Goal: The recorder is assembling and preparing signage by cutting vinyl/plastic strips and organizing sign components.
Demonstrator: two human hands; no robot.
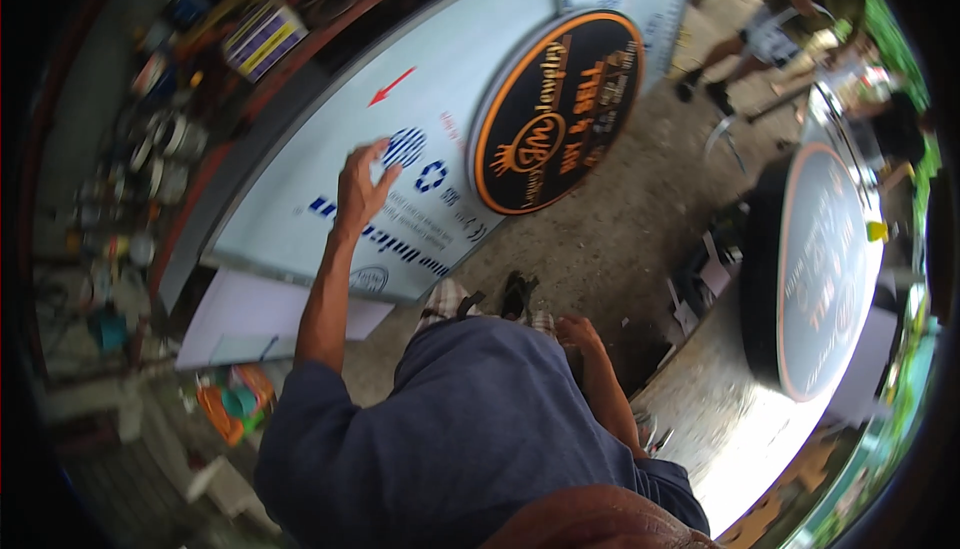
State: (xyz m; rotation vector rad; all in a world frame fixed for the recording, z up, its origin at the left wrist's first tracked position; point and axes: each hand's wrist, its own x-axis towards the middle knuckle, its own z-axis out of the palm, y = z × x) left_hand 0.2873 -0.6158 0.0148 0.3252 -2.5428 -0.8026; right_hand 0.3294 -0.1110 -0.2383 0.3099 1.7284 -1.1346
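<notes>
My left hand (364, 187) is over the pale blue film-covered panel (330, 149), its thumb and fingers apart and nothing in it. Whether the fingertips touch the panel I cannot tell. Farther along the same panel lies a round black sign (560, 114) with an orange rim and raised gold and orange lettering. My right hand (578, 332) hangs low beside my checked shorts, near the edge of the workbench on my right. Its fingers are small and partly hidden, so their state and any contents do not show.
On the right, a second round sign (820, 269) with a thick black side rests on a worn workbench (690, 389). Shelves with cluttered tools and a purple-and-yellow box (265, 41) line the left. Another person (780, 39) stands at the far right, beyond the concrete floor (600, 239).
</notes>
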